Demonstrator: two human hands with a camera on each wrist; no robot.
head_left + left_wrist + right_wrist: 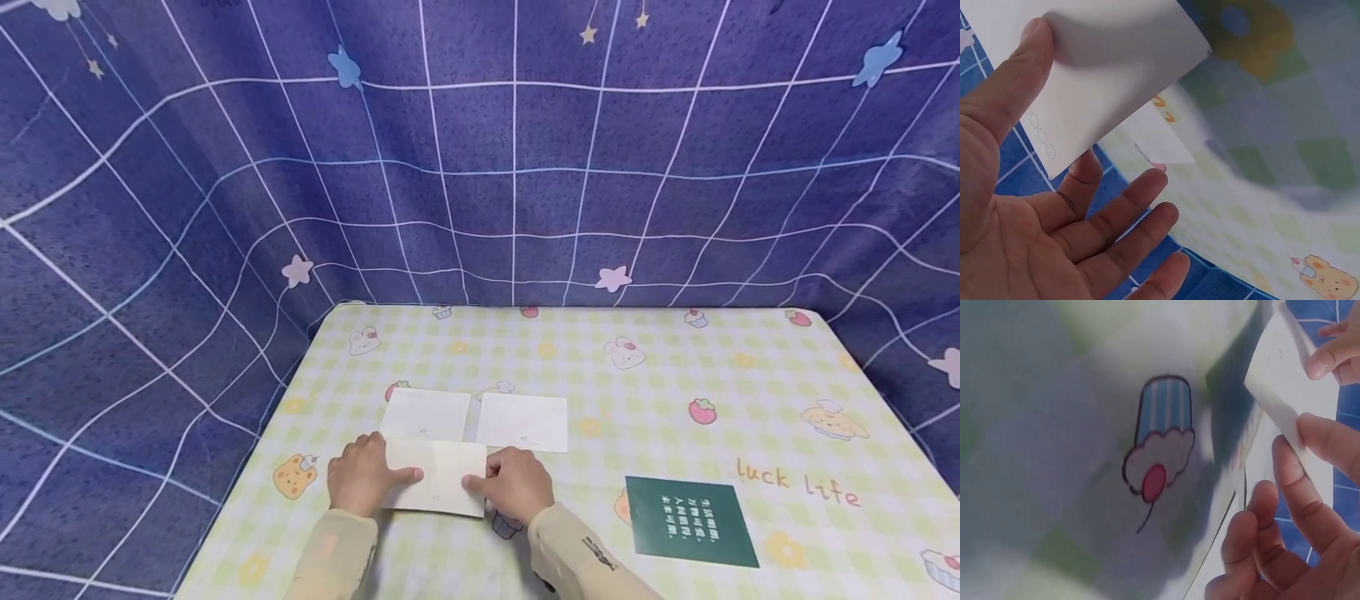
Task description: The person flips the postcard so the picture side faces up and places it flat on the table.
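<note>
Both hands hold one white postcard (437,475) by its two short ends, a little above the table. My left hand (362,475) pinches the left end, thumb on top and index finger beneath; its other fingers spread loosely in the left wrist view. At the opposite end, my right hand (519,485) pinches the edge between thumb and index finger. The card (1297,375) bends slightly in the right wrist view, and small printed circles run along one edge in the left wrist view. Just beyond it lie two more white cards, one on the left (427,412) and one on the right (522,421).
A dark green card (692,521) with white writing lies face up to the right of my right hand. The table (645,450) has a checked cloth with cartoon prints. Blue curtain (480,192) with white grid lines surrounds its back and sides.
</note>
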